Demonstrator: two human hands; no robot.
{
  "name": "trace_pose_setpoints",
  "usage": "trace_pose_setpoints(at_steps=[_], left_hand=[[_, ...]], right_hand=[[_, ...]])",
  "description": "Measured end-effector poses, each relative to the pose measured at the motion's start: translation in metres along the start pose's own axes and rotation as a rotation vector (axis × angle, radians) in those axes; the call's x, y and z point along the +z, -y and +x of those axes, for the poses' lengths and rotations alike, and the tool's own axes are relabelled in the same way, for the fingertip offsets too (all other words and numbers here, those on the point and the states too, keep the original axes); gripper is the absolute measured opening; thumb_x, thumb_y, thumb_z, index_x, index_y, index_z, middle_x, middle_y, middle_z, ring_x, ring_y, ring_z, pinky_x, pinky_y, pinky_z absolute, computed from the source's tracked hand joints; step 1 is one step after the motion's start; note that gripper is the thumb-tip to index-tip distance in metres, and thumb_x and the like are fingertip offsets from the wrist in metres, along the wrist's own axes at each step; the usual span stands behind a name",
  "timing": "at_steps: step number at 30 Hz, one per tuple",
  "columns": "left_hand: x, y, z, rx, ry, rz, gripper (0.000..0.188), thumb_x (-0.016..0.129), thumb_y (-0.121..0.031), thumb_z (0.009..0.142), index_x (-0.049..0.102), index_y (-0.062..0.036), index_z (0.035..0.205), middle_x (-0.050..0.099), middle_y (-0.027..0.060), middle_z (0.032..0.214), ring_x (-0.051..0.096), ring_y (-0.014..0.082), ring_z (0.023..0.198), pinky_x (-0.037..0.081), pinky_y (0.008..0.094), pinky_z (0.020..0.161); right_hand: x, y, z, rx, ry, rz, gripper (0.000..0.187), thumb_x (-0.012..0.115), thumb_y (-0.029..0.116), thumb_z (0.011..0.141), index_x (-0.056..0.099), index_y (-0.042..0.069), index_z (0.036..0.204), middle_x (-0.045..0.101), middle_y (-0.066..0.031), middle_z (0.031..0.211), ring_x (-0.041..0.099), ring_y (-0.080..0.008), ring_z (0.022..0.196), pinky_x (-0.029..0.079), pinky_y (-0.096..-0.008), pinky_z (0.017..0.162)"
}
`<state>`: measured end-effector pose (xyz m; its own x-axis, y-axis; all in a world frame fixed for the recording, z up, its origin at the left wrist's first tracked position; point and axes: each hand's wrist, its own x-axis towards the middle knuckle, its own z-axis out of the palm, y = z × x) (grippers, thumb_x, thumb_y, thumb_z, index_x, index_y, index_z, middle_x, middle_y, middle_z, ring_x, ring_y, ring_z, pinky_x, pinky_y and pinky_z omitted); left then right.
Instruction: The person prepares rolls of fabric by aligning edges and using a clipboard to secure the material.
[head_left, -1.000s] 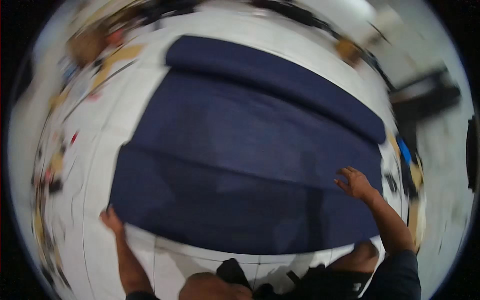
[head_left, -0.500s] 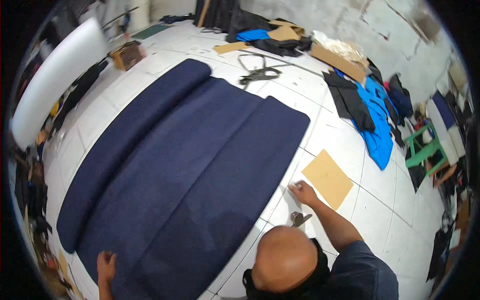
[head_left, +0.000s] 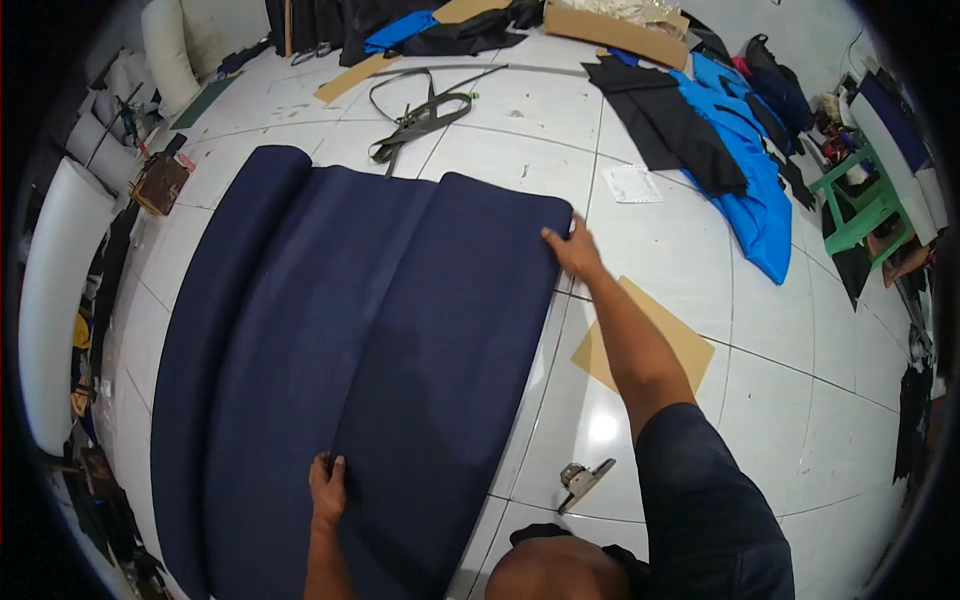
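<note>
A wide length of dark navy fabric (head_left: 290, 330) lies on the white tiled floor, its left side rolled into a thick roll (head_left: 205, 350). On the right the fabric forms a folded band with a raised edge. My right hand (head_left: 575, 250) grips the far right corner of this band, thumb on top and fingers around the edge. My left hand (head_left: 327, 490) is at the near part of the band's left edge, thumb and fingers closed on the fold. Beneath my right forearm is a tan sheet (head_left: 680, 345). A silver metal clip (head_left: 582, 486) rests on the tiles nearer me.
Grey straps (head_left: 425, 125) lie beyond the fabric. Blue cloth (head_left: 755, 225) and black cloth (head_left: 660, 125) are heaped at the far right, near a green stool (head_left: 860, 205). A white roll (head_left: 62, 300) stands along the left side. A white paper (head_left: 632, 184) lies on the floor.
My right hand has moved away from me and taken hold of the fabric's far corner. My left hand has shifted right across the fabric to the fold. The whole view has shifted too.
</note>
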<state>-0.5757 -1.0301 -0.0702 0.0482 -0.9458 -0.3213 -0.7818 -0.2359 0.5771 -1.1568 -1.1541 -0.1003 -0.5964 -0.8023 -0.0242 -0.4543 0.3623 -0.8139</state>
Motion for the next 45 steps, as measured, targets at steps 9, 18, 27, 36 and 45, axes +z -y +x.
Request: trace_pose_setpoints(at_steps=[9, 18, 27, 36, 45], left_hand=[[0.005, -0.009, 0.0, -0.186, 0.07, 0.169, 0.053, 0.054, -0.038, 0.091, 0.042, -0.0002, 0.126, 0.042, 0.0184, 0.129, 0.034, 0.0347, 0.124, 0.024, 0.0449, 0.106], [0.008, -0.01, -0.003, -0.187, 0.121, 0.211, 0.058, 0.053, -0.042, 0.09, 0.04, -0.0011, 0.13, 0.043, 0.0184, 0.126, 0.038, 0.0356, 0.119, 0.026, 0.0475, 0.103], [0.054, -0.002, -0.016, 0.119, -0.288, 0.509, 0.051, 0.039, -0.034, 0.096, 0.038, -0.0034, 0.136, 0.045, 0.02, 0.117, 0.043, 0.0337, 0.109, 0.032, 0.0473, 0.096], [0.045, -0.014, -0.014, 0.163, -0.265, 0.469, 0.053, 0.04, -0.037, 0.093, 0.043, 0.0009, 0.131, 0.047, 0.0209, 0.111, 0.046, 0.0342, 0.099, 0.036, 0.0444, 0.089], [0.046, -0.012, -0.012, 0.129, -0.239, 0.496, 0.053, 0.042, -0.035, 0.093, 0.042, 0.0036, 0.129, 0.048, 0.0216, 0.112, 0.047, 0.0357, 0.102, 0.036, 0.0451, 0.089]], right_hand=[[-0.023, 0.006, 0.053, 0.196, 0.196, 0.04, 0.094, 0.068, 0.064, 0.068, 0.045, -0.006, 0.126, 0.057, -0.0272, 0.11, 0.059, -0.0339, 0.1, 0.048, -0.0378, 0.082], [-0.013, 0.005, 0.035, 0.065, -0.105, -0.168, 0.073, 0.059, 0.062, 0.076, 0.058, -0.003, 0.109, 0.064, -0.0218, 0.099, 0.062, -0.0332, 0.095, 0.045, -0.0393, 0.086], [-0.002, -0.02, 0.043, 0.096, -0.193, -0.028, 0.066, 0.061, 0.059, 0.078, 0.063, -0.003, 0.101, 0.064, -0.021, 0.096, 0.061, -0.033, 0.094, 0.045, -0.0397, 0.084], [-0.001, -0.017, 0.039, 0.042, -0.251, -0.147, 0.061, 0.057, 0.056, 0.082, 0.064, -0.003, 0.096, 0.063, -0.0215, 0.093, 0.059, -0.0354, 0.091, 0.044, -0.0424, 0.083], [0.001, -0.021, 0.039, -0.023, -0.266, -0.173, 0.056, 0.057, 0.053, 0.084, 0.064, -0.002, 0.092, 0.063, -0.0212, 0.093, 0.059, -0.0345, 0.088, 0.044, -0.0421, 0.08]])
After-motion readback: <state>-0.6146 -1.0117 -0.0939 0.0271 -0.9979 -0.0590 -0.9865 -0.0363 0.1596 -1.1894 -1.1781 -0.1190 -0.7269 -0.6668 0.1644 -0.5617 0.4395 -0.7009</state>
